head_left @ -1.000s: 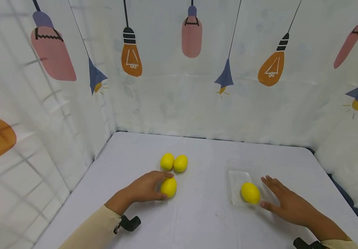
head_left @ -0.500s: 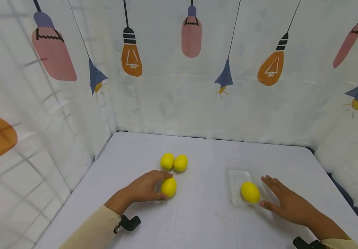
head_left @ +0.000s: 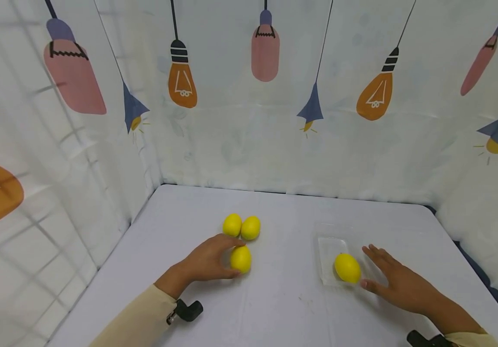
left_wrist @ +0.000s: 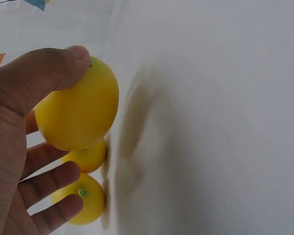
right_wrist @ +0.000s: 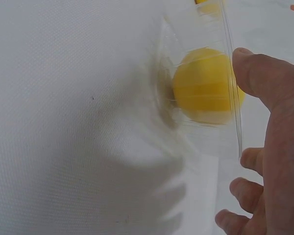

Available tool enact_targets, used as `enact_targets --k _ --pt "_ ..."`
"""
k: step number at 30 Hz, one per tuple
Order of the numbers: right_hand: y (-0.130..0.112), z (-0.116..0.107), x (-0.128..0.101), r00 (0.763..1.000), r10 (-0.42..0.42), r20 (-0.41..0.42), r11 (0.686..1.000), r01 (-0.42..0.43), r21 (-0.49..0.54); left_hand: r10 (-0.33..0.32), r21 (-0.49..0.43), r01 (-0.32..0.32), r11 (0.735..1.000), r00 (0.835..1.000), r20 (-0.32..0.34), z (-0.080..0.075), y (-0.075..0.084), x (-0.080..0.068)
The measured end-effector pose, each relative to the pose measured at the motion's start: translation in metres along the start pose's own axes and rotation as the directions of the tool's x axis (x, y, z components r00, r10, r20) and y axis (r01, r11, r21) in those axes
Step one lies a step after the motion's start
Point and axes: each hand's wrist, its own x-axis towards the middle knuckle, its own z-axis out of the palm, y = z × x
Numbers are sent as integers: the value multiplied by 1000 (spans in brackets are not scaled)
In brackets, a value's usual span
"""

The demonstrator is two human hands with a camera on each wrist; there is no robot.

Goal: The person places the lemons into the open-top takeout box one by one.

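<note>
Pinching a yellow lemon [head_left: 241, 259], the left hand [head_left: 207, 260] is laying its thumb beside the small green stem spot, while its forefinger is reaching round the opposite side. Its two lowest fingers are standing apart from the fruit, loosely bent. Whether this lemon is touching the white table [head_left: 275, 308] beneath the hand, I cannot tell. Just beyond the left hand, a second lemon [head_left: 232, 225] and a third lemon [head_left: 251, 228] are resting side by side on the table.

Well to the right of that hand, the right hand [head_left: 400, 284] is gripping nothing, its fingers lying relaxed and well apart from the thumb. Just to its left, a clear plastic tray [head_left: 328, 248] is sitting on the table, and a fourth lemon [head_left: 347, 268] is lying inside it, near the thumb. The thumb tip is showing at the tray's rim; whether they are touching, I cannot tell. Behind the left hand, a beige sleeve [head_left: 138, 318] is covering the forearm, and a black wrist device [head_left: 189, 311] is jutting out beside it. Far beyond both hands, a lamp-printed sheet [head_left: 240, 144] is hanging.
</note>
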Motion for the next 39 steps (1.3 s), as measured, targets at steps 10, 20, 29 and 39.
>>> enact_targets --k 10,20,29,39 --pt "0 1 1 1000 4 8 1000 -4 -7 60 -6 -60 998 998 11 4 19 16" --pt "-2 1 0 1000 10 13 1000 -10 -1 91 -5 -90 996 996 21 8 32 29" --pt "-2 -1 0 1000 -1 5 1000 1 -8 91 -6 -91 996 996 -3 10 41 39" --pt "-2 -1 1 1000 7 18 1000 -7 -15 124 -28 -124 992 992 -5 11 54 49"
